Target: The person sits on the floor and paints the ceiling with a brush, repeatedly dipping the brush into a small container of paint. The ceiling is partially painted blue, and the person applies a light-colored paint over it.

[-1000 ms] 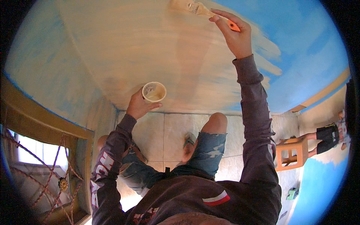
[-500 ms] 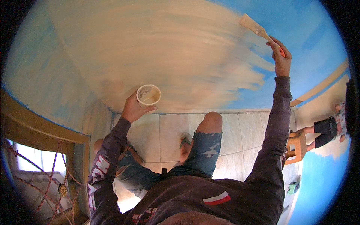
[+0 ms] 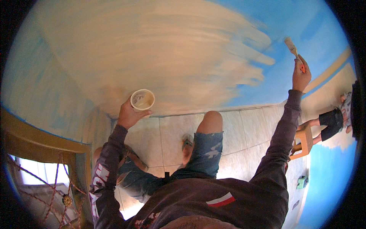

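Note:
My left hand [image 3: 127,113] is closed round a white plastic cup [image 3: 142,100] with a little cream paint inside, held low in front of the painted wall [image 3: 160,49]. My right hand [image 3: 301,78] grips a flat paintbrush [image 3: 290,45] with an orange-ended handle, its pale bristles over the blue part of the wall at upper right; whether they touch it I cannot tell. Broad cream strokes cover the middle and left of the wall and end raggedly in the blue.
Another person in dark shorts [image 3: 328,126] is at the far right by an orange plastic stool [image 3: 303,141]. A small green object [image 3: 302,182] lies below them. My legs are over pale floor tiles [image 3: 143,139]. At left, a framed opening [image 3: 49,147] has crossed ropes before a window.
My right hand with the brush has moved right and downward, from the cream area onto the blue. My left hand with the cup has shifted slightly left and down.

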Available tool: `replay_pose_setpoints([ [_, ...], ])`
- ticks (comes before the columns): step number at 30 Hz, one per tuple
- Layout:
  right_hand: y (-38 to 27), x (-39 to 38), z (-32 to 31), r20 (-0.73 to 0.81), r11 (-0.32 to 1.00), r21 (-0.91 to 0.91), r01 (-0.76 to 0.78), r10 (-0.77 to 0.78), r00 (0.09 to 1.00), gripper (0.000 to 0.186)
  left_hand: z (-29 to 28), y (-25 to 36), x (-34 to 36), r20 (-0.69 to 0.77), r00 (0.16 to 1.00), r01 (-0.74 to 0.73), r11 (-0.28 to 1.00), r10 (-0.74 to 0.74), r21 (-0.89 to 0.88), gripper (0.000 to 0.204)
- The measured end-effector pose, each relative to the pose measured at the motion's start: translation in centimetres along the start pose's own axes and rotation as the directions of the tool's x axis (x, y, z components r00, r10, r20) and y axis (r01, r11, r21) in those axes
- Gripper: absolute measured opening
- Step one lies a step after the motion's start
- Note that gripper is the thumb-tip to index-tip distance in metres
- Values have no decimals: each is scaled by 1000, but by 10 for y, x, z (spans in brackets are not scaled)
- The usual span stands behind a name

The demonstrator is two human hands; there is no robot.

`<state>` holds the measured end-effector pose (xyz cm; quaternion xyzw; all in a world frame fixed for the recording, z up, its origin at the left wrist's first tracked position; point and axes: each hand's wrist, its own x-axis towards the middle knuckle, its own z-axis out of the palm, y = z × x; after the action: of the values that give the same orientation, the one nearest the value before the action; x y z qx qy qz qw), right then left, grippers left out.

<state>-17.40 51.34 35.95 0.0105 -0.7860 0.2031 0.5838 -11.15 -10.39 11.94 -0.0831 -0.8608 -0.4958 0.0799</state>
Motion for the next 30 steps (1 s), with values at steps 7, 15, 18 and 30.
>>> replay_pose_setpoints([
  [7, -102, -20, 61, 47, 914, -277, 294, -293, 955, 22, 2, -8, 2, -26, 994, -104, 995, 104, 10, 71],
  [15, -248, -56, 104, -76, 914, 9, 405, -403, 912, 18, 3, -3, 3, 10, 999, -44, 998, 44, -39, 74],
  [18, -281, -68, 109, -47, 898, 135, 420, -417, 908, 19, 1, -4, 1, 14, 1000, -19, 999, 20, -47, 76],
  [30, -348, -79, 124, -34, 720, 623, 306, -366, 930, 17, -1, -14, 2, -40, 997, -74, 997, 73, -13, 71],
])
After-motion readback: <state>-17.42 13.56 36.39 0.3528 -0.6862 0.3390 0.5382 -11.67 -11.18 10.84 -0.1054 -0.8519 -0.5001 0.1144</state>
